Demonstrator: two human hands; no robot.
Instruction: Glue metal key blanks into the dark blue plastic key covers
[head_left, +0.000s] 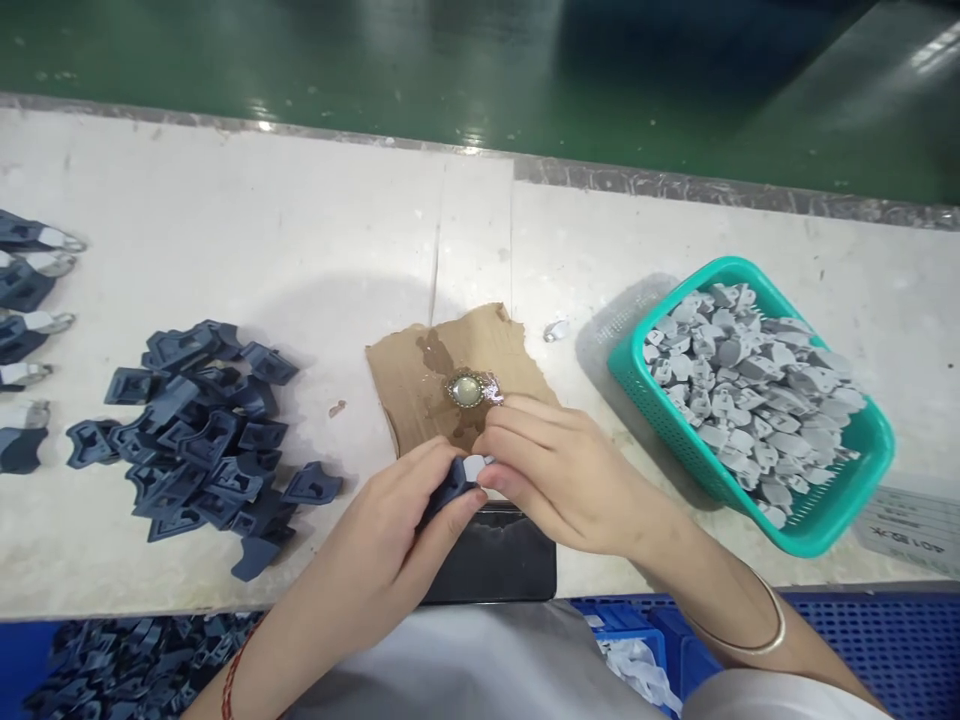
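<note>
My left hand (386,530) is closed around a dark blue plastic part (448,487), mostly hidden by the fingers. At its upper right end is a small light grey plastic piece (474,467), which my right hand (562,475) pinches between thumb and fingers. The two pieces touch; whether one is seated in the other I cannot tell. Just beyond my fingers, a torn piece of brown cardboard (405,375) with dark wet stains lies on the table. On it rests a small round item with a pale centre and ornate metallic rim (466,390).
Loose dark blue parts (210,440) are heaped at left. Joined blue-and-grey parts (26,285) line the far left. A green basket (874,450) of grey pieces stands at right, near a stray grey piece (556,330). A black flat object (502,560) lies below my hands.
</note>
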